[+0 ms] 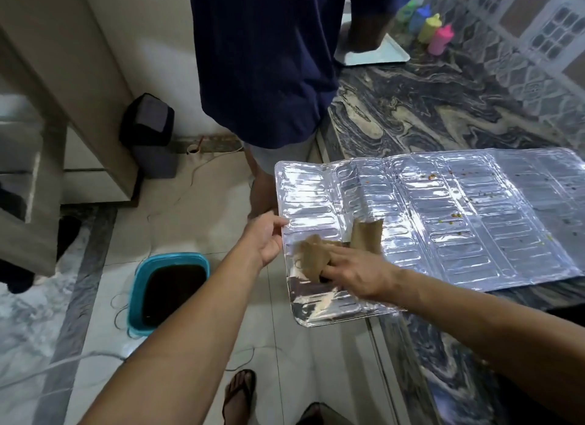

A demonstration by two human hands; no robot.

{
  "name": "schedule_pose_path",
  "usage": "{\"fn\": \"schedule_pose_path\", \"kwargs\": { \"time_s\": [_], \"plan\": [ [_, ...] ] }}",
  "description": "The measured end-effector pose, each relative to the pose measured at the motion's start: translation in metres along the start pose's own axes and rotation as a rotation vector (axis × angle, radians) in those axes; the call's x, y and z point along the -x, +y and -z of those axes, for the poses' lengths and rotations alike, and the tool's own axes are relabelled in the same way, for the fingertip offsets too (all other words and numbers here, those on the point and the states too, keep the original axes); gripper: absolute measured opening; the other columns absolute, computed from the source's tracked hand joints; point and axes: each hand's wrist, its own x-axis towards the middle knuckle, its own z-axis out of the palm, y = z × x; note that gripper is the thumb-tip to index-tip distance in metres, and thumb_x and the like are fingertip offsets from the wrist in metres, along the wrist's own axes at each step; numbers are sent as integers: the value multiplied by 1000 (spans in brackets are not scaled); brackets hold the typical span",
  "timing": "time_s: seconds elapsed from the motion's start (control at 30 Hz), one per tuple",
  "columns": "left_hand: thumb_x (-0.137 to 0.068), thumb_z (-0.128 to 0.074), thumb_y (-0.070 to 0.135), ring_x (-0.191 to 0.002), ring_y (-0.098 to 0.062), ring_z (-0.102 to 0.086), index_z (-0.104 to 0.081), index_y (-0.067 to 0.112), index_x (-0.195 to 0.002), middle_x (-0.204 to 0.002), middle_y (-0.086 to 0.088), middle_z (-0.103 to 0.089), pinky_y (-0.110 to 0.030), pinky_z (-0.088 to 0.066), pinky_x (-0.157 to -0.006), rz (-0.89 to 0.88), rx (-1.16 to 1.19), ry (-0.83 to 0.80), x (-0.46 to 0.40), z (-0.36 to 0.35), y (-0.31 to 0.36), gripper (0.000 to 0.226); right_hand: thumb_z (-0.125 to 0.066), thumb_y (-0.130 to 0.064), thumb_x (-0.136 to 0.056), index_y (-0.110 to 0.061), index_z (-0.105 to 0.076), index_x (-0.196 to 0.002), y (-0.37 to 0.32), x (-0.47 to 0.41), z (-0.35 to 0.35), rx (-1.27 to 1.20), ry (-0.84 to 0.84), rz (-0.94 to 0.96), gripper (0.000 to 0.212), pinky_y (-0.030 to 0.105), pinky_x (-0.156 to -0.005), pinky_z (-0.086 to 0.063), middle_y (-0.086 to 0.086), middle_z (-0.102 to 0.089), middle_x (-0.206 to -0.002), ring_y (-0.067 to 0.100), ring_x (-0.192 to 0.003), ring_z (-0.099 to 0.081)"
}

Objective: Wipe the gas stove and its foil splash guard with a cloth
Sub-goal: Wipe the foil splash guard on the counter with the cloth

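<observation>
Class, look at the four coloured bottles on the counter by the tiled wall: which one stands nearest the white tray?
The pink bottle. It is the closest of the row to the white tray; the yellow bottle, blue bottle and green bottle line up behind it, each farther off.

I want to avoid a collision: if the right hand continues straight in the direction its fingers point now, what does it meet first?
The right hand points left across the foil splash guard, holding the brown cloth. Probably it meets the left hand at the guard's left edge first, though depth is unclear.

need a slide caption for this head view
Left hand steadies the foil splash guard on the countertop while right hand wipes it with a cloth.
</observation>
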Motion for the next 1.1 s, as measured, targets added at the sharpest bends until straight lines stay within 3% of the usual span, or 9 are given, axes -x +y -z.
{"fn": "schedule_pose_path", "kwargs": {
  "time_s": [0.1, 0.23, 0.33, 0.4, 0.53, 0.7, 0.83, 0.97, 1.1],
  "plan": [
    [-92, -44, -9, -82, -25, -63, -61, 6, -112, -90, -11, -66, -47, -55, -83, 104, -272, -48, -4, 5, -11, 30, -50, -15, -92, -4, -62, -102, 9, 2, 11, 12, 73, -209, 19, 60, -91, -48, 19, -61, -104, 33, -98, -60],
    [-90, -52, -9, -87, -24, -66, -59, 0, -108, -91, -11, -66, -50, -55, -87, 317, -607, -31, -5, 19, -24, 22, -65, -4, -81, -6, -67, -94, 9, 3, 3, 185, 108, -272, 14, 63, -98, -41, 16, -65, -96, 37, -98, -63],
    [-92, -46, -13, -59, -16, -69, -59, 0, -93, -65, -8, -70, -30, -61, -58, 270, -489, -7, -6, 17, -28, 18, -62, -6, -78, -11, -68, -97, 6, 8, -6, 224, 91, -273, 21, 63, -103, -37, 14, -67, -101, 37, -107, -62],
    [-95, -44, -9, -48, -15, -68, -60, 2, -91, -57, -7, -70, -26, -58, -48, 227, -322, -22, -2, 13, -27, 20, -54, -2, -70, -10, -65, -93, 8, 11, -4, 155, 142, -317, 27, 60, -100, -42, 15, -66, -97, 37, -98, -64],
    [-96, -48, 5, -68, -20, -72, -62, 6, -99, -77, -8, -74, -38, -59, -70, 355, -356, -255, 18, 23, -28, 14, -52, 8, -67, -2, -61, -85, 6, 12, 0, -38, 276, -446, 22, 44, -75, -51, 21, -63, -90, 41, -88, -61],
    [-102, -34, 11, -71, -23, -73, -59, 6, -103, -81, -10, -75, -48, -44, -90, 363, -284, -302, 25, 24, -27, 25, -47, 1, -67, -9, -63, -83, -12, 19, -13, 11, 290, -341, 25, 55, -107, -31, 8, -59, -79, 29, -83, -60],
    [-104, -33, 17, -70, -24, -72, -60, 4, -100, -80, -12, -74, -49, -39, -97, 348, -273, -272, 29, 21, -22, 30, -50, 6, -70, -10, -57, -78, -49, 27, -19, -99, 292, -102, 20, 43, -74, -49, 9, -58, -81, 24, -81, -52],
    [-104, -34, 17, -84, -28, -69, -58, 4, -109, -87, -13, -74, -51, -41, -95, 368, -265, -270, 30, 24, -14, 28, -39, 9, -70, -12, -64, -104, -55, 45, -30, 21, 164, 101, 47, 44, -109, -37, 13, -63, -115, 33, -126, -49],
    [-102, -37, 11, -85, -27, -68, -55, 6, -115, -95, -12, -71, -53, -42, -91, 351, -261, -241, 29, 23, -12, 22, -43, -6, -80, -18, -66, -97, -38, 71, -15, 150, 60, 17, 31, 41, -97, -46, 5, -66, -100, 28, -112, -56]
  ]
}}
